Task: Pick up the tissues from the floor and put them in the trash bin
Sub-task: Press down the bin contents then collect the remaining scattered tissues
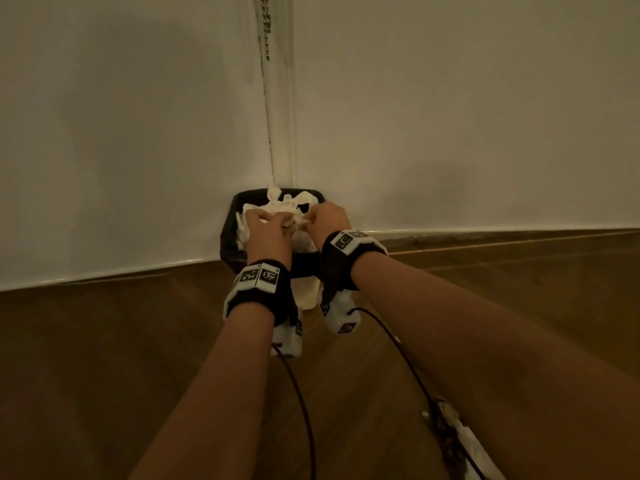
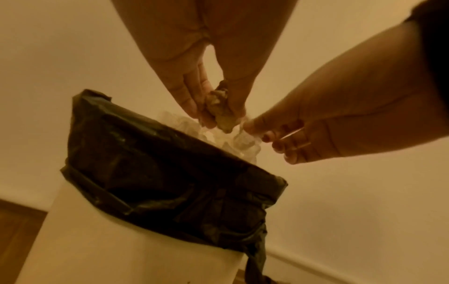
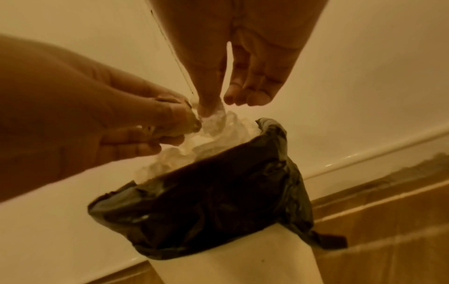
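A white trash bin (image 1: 309, 296) with a black liner (image 1: 231, 220) stands in the room's corner, heaped with white tissues (image 1: 304, 198). Both hands hover over its mouth. My left hand (image 1: 266, 226) pinches a brownish crumpled tissue wad (image 2: 219, 109) between thumb and fingers, just above the heap. My right hand (image 1: 327, 216) is close beside it, and its thumb and forefinger pinch a thin white tissue (image 3: 216, 115) that joins the heap (image 3: 194, 151). In the left wrist view the right hand (image 2: 252, 128) comes in from the right, beside the wad.
White walls meet behind the bin, with a bead chain (image 1: 266, 26) hanging in the corner. Wooden floor (image 1: 104, 358) spreads in front. Black cables (image 1: 301, 393) trail from my wrists. A white and brown crumpled thing (image 1: 460, 441) lies at the lower right.
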Demonstrator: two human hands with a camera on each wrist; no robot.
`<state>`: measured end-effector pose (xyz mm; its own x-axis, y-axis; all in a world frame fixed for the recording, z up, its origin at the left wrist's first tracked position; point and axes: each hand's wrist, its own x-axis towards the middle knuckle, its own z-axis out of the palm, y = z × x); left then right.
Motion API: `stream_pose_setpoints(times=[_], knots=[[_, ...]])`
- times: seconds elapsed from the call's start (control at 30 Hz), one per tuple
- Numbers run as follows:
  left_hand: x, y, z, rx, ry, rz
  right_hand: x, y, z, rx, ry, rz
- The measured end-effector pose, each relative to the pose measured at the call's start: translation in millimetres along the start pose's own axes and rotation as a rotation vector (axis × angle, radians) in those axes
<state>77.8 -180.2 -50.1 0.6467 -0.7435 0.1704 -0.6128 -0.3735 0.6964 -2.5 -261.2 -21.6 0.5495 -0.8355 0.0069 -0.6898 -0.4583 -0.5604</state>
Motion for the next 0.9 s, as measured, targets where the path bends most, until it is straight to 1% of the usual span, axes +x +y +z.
stream_pose_setpoints(times=[0.13,0.2,0.3,0.37,0.43,0.5,0.57,0.67,0.73,0.77,0.83,0.9], knots=[[4,-5,5,0.133,-0.098,0.027,1,9,8,-0.131,-0.039,-0.010],[4,-8,4,0.206,-0.112,0.056,1,15,11,-0.206,-0.040,-0.036],[4,-12,-1,0.412,-0.095,0.101,1,19,17,-0.302,-0.074,-0.081],[4,-12,-4,0.534,-0.134,0.141,0,18,24,-0.382,-0.084,-0.106],[4,-13,-5,0.563,-0.184,0.160,-1,16,32,-0.453,-0.062,-0.113],[1,-16,-5,0.583,-0.207,0.183,-3,15,38,-0.487,-0.037,-0.094],[-2,-21,-5,0.594,-0.218,0.201,-5,14,40,-0.506,-0.043,-0.078],[-6,-25,-8,0.579,-0.244,0.191,-10,12,38,-0.527,-0.069,-0.063],[-12,-24,-10,0.607,-0.208,0.213,-15,13,34,-0.503,-0.048,-0.066],[-17,-23,-10,0.595,-0.149,0.233,-19,14,31,-0.465,-0.017,-0.071],[-31,-18,-9,0.471,0.006,0.264,-27,19,23,-0.343,0.077,-0.073],[-49,-11,-3,0.331,0.117,0.288,-36,25,15,-0.221,0.188,-0.048]])
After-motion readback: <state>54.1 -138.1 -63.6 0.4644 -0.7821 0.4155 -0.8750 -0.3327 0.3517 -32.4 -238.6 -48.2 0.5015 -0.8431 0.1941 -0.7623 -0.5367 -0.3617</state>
